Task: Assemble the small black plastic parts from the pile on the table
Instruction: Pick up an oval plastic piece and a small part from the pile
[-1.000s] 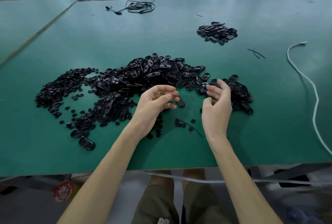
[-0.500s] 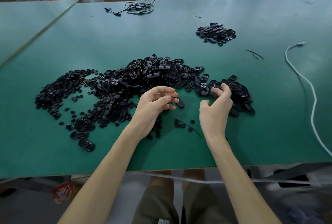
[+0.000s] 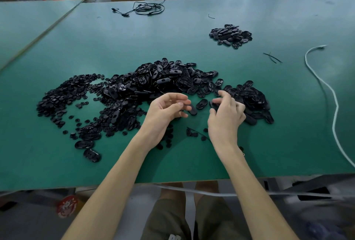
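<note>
Black parts pile point(image 3: 153, 86) at middle of table point(image 3: 96, 162), mostly unassembled | small heap point(image 3: 230, 36) toward far edge, finished I judge | right hand point(image 3: 226, 118) pinches oval part point(image 3: 213, 103) | left hand point(image 3: 165, 112) curled, hold unclear

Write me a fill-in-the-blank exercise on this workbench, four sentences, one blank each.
1. The tabletop is ___.
2. The small pile lies farther away than the large pile and to its ___.
3. The cord on the table's right side is ___.
4. The right hand pinches a part coloured ___.

Missing words: green; right; white; black.
</note>
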Tool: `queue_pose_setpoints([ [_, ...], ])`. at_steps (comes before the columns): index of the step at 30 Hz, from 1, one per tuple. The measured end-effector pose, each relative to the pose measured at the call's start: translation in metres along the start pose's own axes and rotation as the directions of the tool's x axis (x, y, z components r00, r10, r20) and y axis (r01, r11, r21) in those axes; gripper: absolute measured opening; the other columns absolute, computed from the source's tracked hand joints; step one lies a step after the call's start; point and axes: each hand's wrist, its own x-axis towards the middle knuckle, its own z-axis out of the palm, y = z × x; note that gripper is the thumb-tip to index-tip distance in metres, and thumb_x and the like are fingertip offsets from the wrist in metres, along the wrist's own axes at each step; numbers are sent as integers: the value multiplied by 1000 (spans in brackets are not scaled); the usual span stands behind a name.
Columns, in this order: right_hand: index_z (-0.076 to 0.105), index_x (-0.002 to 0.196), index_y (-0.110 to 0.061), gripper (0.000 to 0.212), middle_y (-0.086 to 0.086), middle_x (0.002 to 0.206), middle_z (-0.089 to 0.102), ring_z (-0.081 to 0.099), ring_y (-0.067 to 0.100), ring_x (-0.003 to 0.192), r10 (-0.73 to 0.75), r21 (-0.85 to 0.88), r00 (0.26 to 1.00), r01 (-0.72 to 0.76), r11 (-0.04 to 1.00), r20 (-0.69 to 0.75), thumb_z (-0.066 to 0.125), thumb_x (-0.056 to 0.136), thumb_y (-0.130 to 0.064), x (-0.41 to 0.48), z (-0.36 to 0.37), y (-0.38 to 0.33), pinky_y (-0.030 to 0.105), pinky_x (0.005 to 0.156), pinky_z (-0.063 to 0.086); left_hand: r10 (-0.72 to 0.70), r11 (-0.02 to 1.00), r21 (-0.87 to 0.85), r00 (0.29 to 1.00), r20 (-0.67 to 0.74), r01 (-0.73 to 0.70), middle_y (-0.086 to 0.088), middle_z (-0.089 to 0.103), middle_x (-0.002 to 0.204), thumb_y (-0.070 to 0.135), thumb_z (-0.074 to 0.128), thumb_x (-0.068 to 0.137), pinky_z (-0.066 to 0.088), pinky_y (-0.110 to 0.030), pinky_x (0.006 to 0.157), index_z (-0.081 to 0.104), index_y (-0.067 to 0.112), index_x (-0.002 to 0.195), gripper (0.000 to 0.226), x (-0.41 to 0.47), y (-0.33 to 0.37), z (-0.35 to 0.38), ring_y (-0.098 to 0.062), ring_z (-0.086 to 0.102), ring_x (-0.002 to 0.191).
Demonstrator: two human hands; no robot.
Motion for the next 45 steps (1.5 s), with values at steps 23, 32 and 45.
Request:
queue_pose_setpoints([
  [23, 74, 112, -17, 20, -11, 107, 77, 73, 16, 105, -330, 696, 942, 193, 691, 66, 71, 97, -4, -8, -11, -8, 31, 92, 58, 66, 991, 115, 998, -3, -66, -11, 66, 86, 25, 59, 106, 53, -28, 66, 70, 3, 115, 26, 2, -2, 6, -21, 60, 78],
  [32, 75, 111, -23, 23, -3, 116, 60, 62, 15, 93, -416, 597, 899, 259, 759, 140, 82, 90, -20, -6, -7, -8, 16, 77, 46, -84, 826, -563, 992, -94, 17, -4, 62, 88, 12, 66, 94, 55, -20, 70, 62, 6, 107, 15, 6, 13, -14, -11, 63, 74],
  [45, 79, 104, -23, 12, -12, 109, 58, 40, 13, 108, -613, 262, 682, 556, 789, 399, 76, 94, -29, -14, 4, -9, 18, 99, 32, -105, 770, -638, 989, -108, 12, -5, 65, 95, 5, 63, 98, 55, -22, 71, 60, 9, 110, 13, 8, 9, -20, -12, 65, 79],
])
